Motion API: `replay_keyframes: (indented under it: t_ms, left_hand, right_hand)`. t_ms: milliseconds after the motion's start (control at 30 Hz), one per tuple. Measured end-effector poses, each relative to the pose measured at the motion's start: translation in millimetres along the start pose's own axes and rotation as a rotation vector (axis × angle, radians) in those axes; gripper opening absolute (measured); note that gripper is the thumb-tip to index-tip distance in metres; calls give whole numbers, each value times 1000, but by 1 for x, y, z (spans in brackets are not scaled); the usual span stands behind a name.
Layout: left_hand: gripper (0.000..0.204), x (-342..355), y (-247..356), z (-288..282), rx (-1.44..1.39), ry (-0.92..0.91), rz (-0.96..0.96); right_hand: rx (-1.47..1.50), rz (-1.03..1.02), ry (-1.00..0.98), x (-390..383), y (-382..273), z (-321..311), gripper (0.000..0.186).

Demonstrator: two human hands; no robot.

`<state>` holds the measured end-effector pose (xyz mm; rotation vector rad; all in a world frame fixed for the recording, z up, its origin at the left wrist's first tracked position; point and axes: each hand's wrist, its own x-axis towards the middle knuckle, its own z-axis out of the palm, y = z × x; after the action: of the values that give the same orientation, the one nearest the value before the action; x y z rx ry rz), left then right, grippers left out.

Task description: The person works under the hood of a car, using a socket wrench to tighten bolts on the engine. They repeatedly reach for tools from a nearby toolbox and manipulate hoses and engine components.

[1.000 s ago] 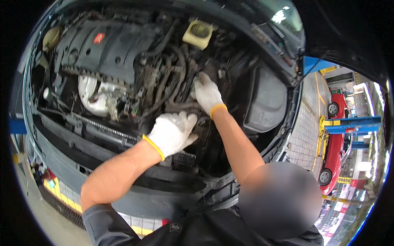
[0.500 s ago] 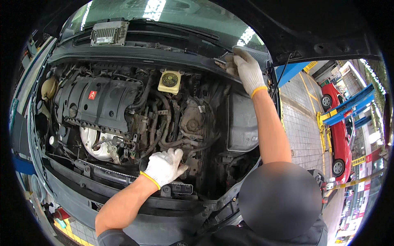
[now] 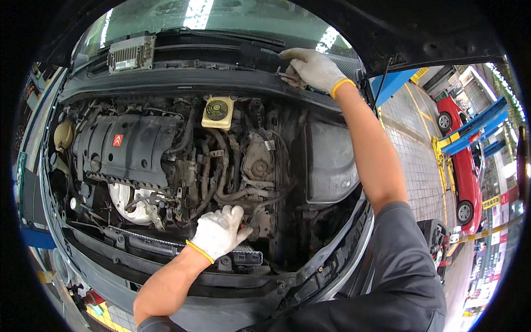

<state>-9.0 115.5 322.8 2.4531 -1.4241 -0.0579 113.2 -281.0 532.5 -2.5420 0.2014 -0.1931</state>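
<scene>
My left hand [image 3: 218, 233], in a white glove with a yellow cuff, is over the front of the engine bay, just above the radiator's top edge [image 3: 246, 258]. Its fingers are curled and the thumb sticks out to the right; a small bit of red shows between them, too hidden to name. My right hand [image 3: 315, 67], gloved alike, reaches over the cowl panel [image 3: 221, 83] below the windshield. Its forefinger stretches to the left. Beneath it lie small metal-looking pieces [image 3: 291, 78], partly covered by the hand.
A black engine cover [image 3: 130, 144] fills the left of the bay. A yellowish fluid reservoir [image 3: 219, 113] is behind the hoses, and a black box [image 3: 330, 160] at right. A finned metal control unit [image 3: 131, 54] rests by the windshield. The raised hood [image 3: 442, 33] hangs overhead.
My right hand has shifted left over the small pieces, its forefinger now stretched out. My left hand stays in nearly the same place. The view has shifted slightly.
</scene>
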Motion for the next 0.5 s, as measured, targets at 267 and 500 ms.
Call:
replay_keyframes:
  t_ms: [267, 500]
  left_hand:
    - [52, -4, -5, -1, 3, 63, 11]
    - [52, -6, -6, 4, -78, 22, -29]
  right_hand:
    - [343, -3, -529, -77, -17, 8, 45]
    - [-573, -145, -631, -79, 25, 153, 56]
